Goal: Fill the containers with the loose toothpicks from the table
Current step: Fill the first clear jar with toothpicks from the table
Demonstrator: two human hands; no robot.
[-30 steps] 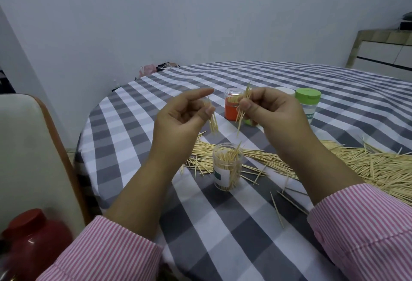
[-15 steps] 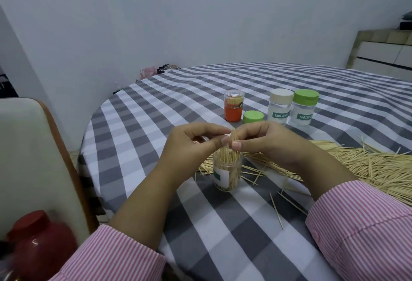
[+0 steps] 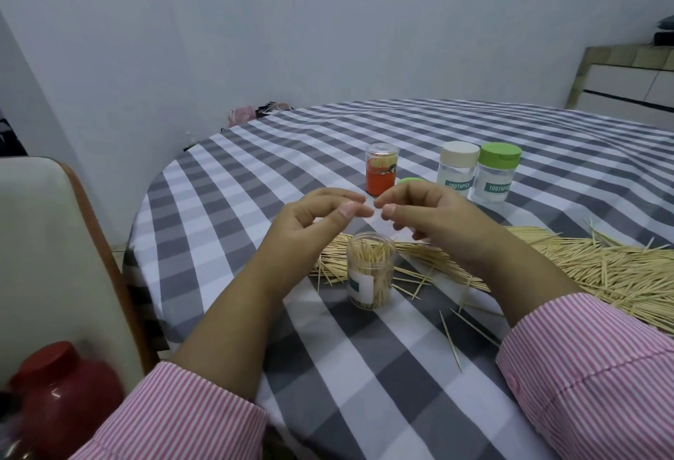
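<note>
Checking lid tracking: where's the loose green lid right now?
In the head view the green lid lies on the checked tablecloth just right of the orange jar, left of the cream-lidded jar, mostly hidden behind the right hand.

Jar [image 3: 370,270] before toothpick heap [image 3: 601,266] — upright.
</note>
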